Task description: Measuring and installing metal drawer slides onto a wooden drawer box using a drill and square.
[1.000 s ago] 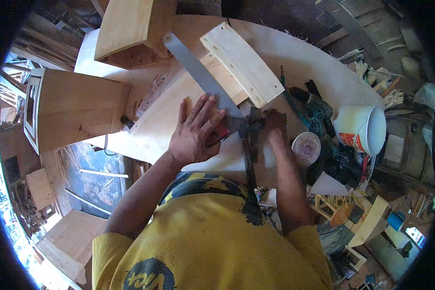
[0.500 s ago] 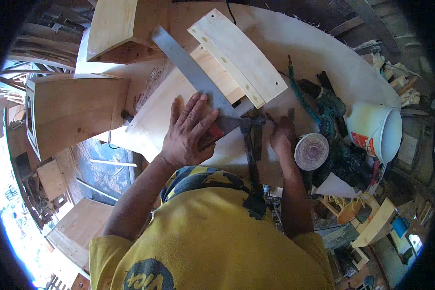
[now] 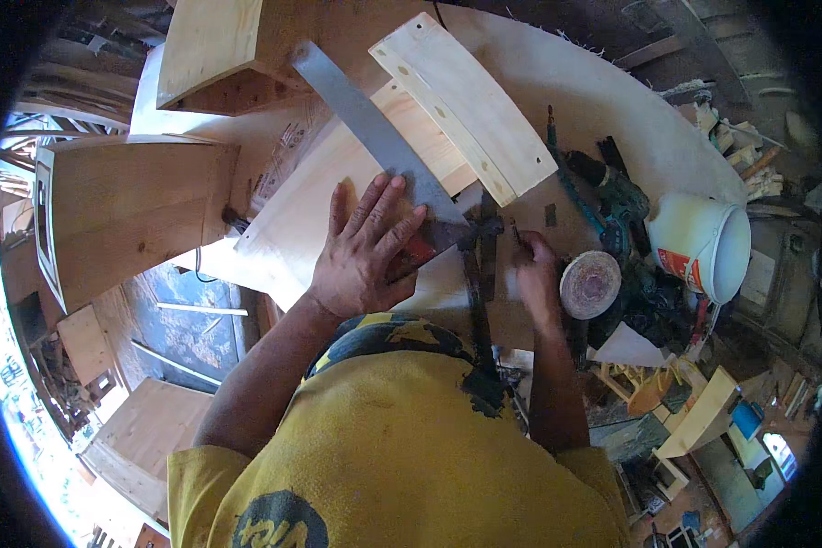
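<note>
My left hand (image 3: 363, 242) lies flat with its fingers spread, fingertips pressing on a long flat grey metal blade (image 3: 365, 123). A red and dark part (image 3: 417, 254) joins the blade's near end, partly under my palm; the tool's exact kind is unclear. The blade lies across a pale wooden board (image 3: 315, 187), beside a wooden piece with a raised, drilled side (image 3: 466, 100). My right hand (image 3: 539, 283) is closed around a short, dark, pencil-like stick (image 3: 514, 230), its tip pointing away from me. Between my hands lies a dark hammer (image 3: 477, 301), its handle toward my body.
On the right are a green power drill (image 3: 616, 196), a round sanding disc (image 3: 590, 285) and a white bucket (image 3: 694, 237). Wooden boxes (image 3: 146, 201) stand at the left. A small dark flat piece (image 3: 550, 215) lies beyond my right hand.
The stick in my right hand has turned from pointing left to pointing away from me. My left hand stays on the blade, and the whole view has shifted slightly.
</note>
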`<state>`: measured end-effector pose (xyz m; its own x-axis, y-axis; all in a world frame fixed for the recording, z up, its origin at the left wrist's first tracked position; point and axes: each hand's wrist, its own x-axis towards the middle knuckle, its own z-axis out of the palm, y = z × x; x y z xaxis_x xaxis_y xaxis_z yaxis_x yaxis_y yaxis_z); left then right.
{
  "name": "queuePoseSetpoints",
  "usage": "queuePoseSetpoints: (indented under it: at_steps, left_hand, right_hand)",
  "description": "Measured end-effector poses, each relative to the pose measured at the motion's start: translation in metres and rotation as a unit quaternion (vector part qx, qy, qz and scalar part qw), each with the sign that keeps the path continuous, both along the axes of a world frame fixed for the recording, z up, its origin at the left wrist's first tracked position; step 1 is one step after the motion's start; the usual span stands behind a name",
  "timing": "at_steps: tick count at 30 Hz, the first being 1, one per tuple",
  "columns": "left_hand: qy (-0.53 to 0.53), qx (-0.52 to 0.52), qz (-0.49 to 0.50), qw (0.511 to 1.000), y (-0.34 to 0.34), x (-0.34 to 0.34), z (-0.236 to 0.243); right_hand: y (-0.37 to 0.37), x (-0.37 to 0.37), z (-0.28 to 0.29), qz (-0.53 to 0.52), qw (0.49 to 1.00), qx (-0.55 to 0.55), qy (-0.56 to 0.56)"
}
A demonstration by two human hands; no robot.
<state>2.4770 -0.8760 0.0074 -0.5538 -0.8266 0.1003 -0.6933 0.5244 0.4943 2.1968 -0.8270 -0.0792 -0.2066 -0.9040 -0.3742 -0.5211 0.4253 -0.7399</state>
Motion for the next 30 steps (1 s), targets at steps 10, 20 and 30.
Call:
queuePoseSetpoints:
  at_steps: [10,20,30]
  left_hand:
    - [0.017,0.019,0.014,1.0,-0.001,0.003,0.002]
    - [0.029,0.053,-0.011,0.998,-0.005,0.012,0.004]
    - [0.048,0.059,0.001,0.997,-0.008,0.014,0.001]
  right_hand:
    - [0.02,0.023,0.085,-0.098,0.959,-0.076,-0.256]
    - [-0.094,0.098,0.142,0.129,0.963,-0.187,-0.143]
    - [-0.148,0.124,0.154,0.201,0.96,-0.192,0.001]
